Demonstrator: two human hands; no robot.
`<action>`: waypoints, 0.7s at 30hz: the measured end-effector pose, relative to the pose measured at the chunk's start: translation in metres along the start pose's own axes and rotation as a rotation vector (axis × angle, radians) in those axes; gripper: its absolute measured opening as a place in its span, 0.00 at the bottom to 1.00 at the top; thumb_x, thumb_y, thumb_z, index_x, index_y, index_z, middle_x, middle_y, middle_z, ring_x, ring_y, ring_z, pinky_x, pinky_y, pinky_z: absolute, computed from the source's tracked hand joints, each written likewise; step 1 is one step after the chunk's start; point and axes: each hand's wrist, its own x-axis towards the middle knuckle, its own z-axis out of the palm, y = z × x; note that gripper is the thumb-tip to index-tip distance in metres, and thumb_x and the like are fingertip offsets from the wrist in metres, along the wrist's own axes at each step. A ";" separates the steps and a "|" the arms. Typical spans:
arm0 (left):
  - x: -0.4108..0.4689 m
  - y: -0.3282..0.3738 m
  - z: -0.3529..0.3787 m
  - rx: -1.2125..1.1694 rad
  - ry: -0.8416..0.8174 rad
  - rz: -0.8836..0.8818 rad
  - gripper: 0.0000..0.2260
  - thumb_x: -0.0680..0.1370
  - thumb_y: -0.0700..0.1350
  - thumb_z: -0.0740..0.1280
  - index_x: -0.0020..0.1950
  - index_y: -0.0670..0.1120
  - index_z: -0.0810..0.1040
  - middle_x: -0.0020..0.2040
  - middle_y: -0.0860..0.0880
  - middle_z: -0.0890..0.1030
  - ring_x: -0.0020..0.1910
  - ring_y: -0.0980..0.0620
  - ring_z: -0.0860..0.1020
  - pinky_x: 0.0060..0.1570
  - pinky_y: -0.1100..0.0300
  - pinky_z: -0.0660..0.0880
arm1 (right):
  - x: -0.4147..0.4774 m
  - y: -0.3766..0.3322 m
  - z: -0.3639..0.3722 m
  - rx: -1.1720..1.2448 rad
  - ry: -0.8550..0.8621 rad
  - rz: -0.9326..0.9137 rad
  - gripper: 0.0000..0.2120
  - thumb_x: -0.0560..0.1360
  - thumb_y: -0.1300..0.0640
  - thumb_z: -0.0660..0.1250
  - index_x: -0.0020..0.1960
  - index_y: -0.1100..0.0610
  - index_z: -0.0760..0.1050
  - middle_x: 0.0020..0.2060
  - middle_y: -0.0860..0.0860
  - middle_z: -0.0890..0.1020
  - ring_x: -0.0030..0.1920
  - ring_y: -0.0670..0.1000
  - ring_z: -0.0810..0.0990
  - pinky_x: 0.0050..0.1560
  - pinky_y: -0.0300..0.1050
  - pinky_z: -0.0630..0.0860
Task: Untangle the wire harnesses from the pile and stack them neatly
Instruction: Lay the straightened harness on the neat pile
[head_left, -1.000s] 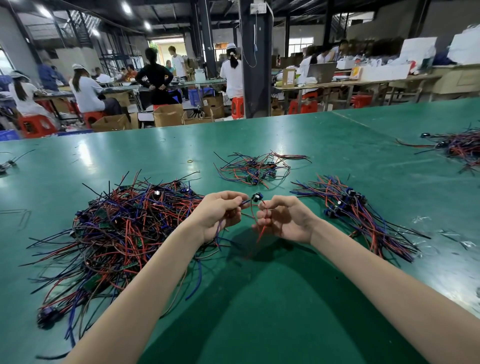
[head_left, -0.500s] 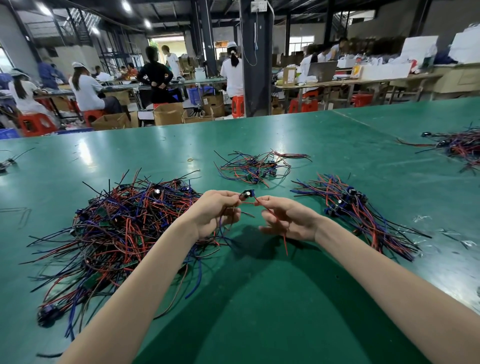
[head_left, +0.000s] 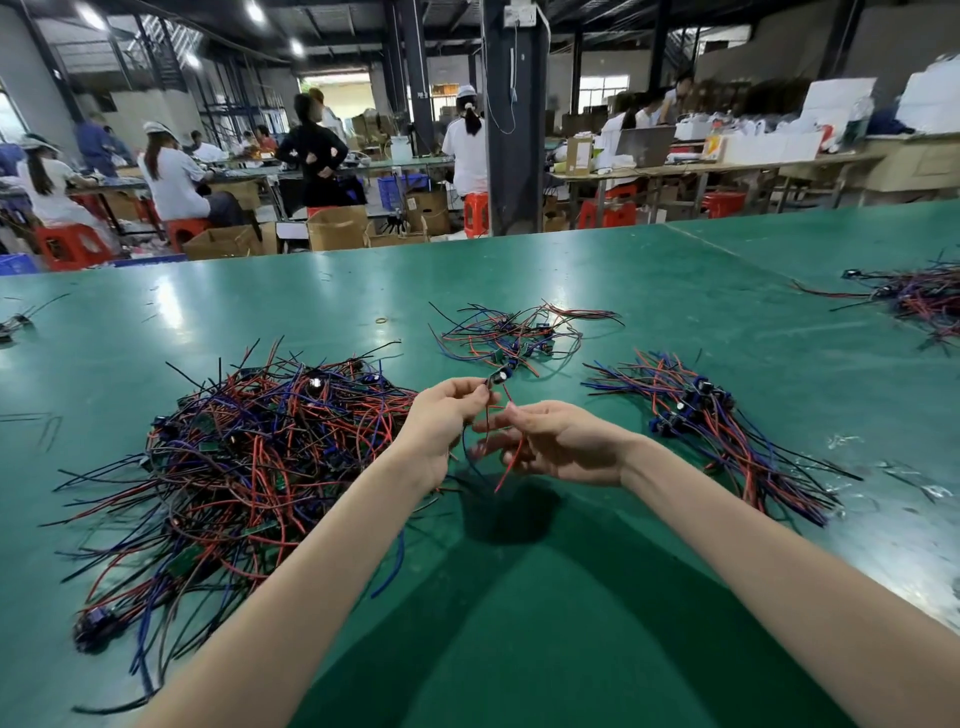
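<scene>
Since half a second ago: my right hand (head_left: 566, 441) has gone from a tight pinch on the leads to spread fingers, and the harness (head_left: 511, 457) now hangs freer under my left hand (head_left: 441, 421).
Table (head_left: 675, 291): green top, carrying everything below.
Tangled pile (head_left: 249, 467): the biggest heap, on my left, touching my left wrist and forearm. Red, blue and black leads cross every way.
Sorted stack (head_left: 727, 447): on my right, past the right wrist. Its blue heads cluster mid-bundle. The long axis runs diagonally, far-left to near-right.
Loose bunch (head_left: 514, 338): smaller, straight ahead beyond both hands, apart from them.
Left hand: gripping. Thumb and fingertips pinch the harness just under its head (head_left: 498, 376).
Right hand: fingers blurred and splayed beside the hanging leads. I cannot tell whether any of them holds a wire.
Harness: between my hands, off the table, clear of the pile as far as I can see. Head up, leads trailing down toward me, so its axis is near upright.
Key relation: the stack lies to the right of my grip, and my right hand is the nearer one to it. The left would have to cross over.
Next move, my guess: pass the harness rightward, then tip it from upright onto the stack's diagonal, head among the blue heads.
Risk: a dangling lead could snag the pile's near edge.
</scene>
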 end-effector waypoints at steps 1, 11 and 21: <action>0.000 0.000 0.001 -0.013 0.015 0.014 0.04 0.78 0.38 0.65 0.44 0.44 0.76 0.42 0.48 0.81 0.46 0.46 0.76 0.48 0.52 0.73 | 0.000 0.001 0.001 -0.013 0.008 0.003 0.15 0.74 0.51 0.60 0.54 0.59 0.77 0.44 0.54 0.84 0.35 0.45 0.75 0.41 0.37 0.71; -0.004 0.021 0.000 -0.144 0.033 0.078 0.05 0.78 0.38 0.64 0.45 0.48 0.75 0.39 0.53 0.82 0.39 0.57 0.73 0.35 0.65 0.70 | 0.012 -0.003 0.031 -0.187 -0.005 0.034 0.08 0.81 0.58 0.57 0.44 0.57 0.70 0.37 0.51 0.79 0.27 0.46 0.66 0.31 0.41 0.59; -0.014 0.095 -0.077 0.154 0.014 0.160 0.05 0.80 0.39 0.62 0.52 0.42 0.77 0.48 0.47 0.83 0.45 0.52 0.80 0.51 0.59 0.76 | 0.055 -0.068 -0.048 -0.396 0.475 0.194 0.14 0.83 0.56 0.53 0.39 0.56 0.63 0.33 0.53 0.70 0.16 0.41 0.60 0.16 0.31 0.54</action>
